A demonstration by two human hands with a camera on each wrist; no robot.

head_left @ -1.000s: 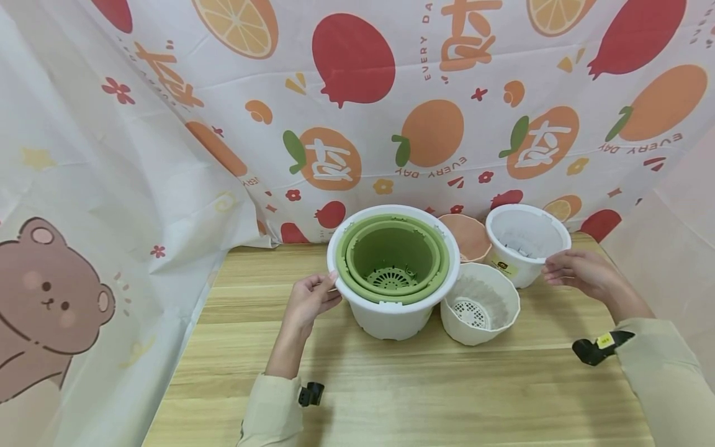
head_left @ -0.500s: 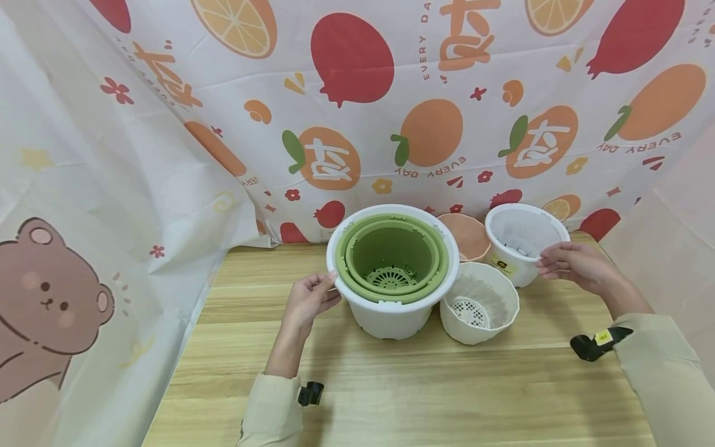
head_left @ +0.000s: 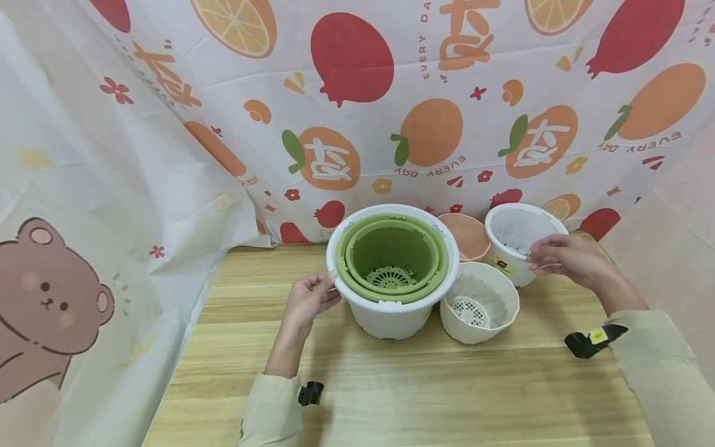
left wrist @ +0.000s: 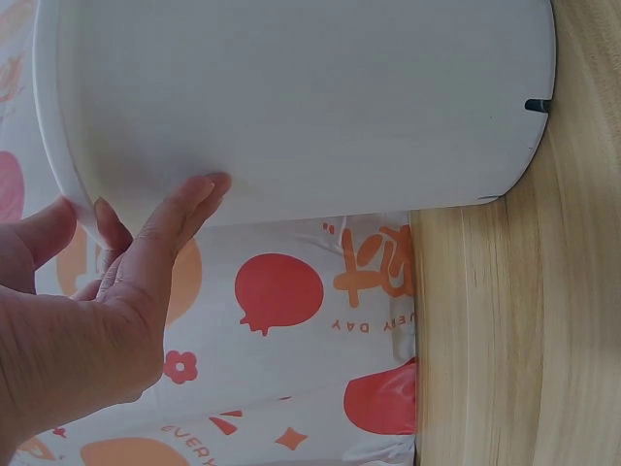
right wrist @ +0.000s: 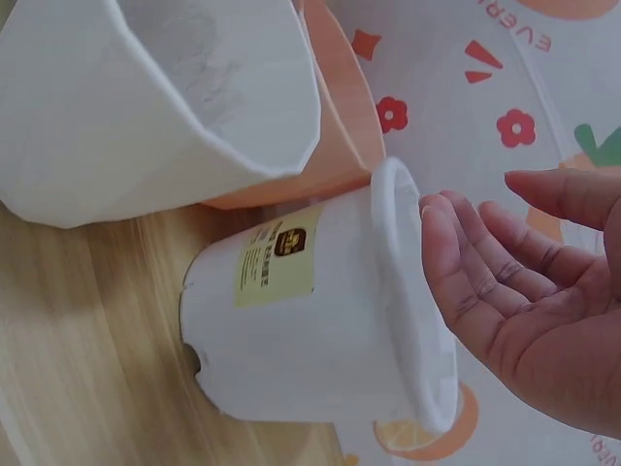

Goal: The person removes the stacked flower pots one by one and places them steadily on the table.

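Big pot (head_left: 385,324): white, upright on the table (head_left: 391,391). Left hand (head_left: 310,301) at its left rim, thumb and forefinger pinching the edge, another finger laid along the outer wall. Nested within: outer green pot (head_left: 341,257), inner green pot (head_left: 391,242).

Small pot (right wrist: 310,340): well right of the big pot, upright, axis vertical, mouth up. Right hand (head_left: 572,257) is the nearer; from its fingers the small pot lies toward the big pot, their tips at the near right of its rim. Fingers loosely bent, thumb apart, nothing gripped; whether a tip brushes the rim, I cannot tell from here. Smooth white wall, thick rim, pale yellow label (right wrist: 277,257), notched foot.

Cream pot (head_left: 486,288): just right of the big pot, faceted, base pierced.

Pink pot (head_left: 465,236): right of the big pot, behind the cream pot.
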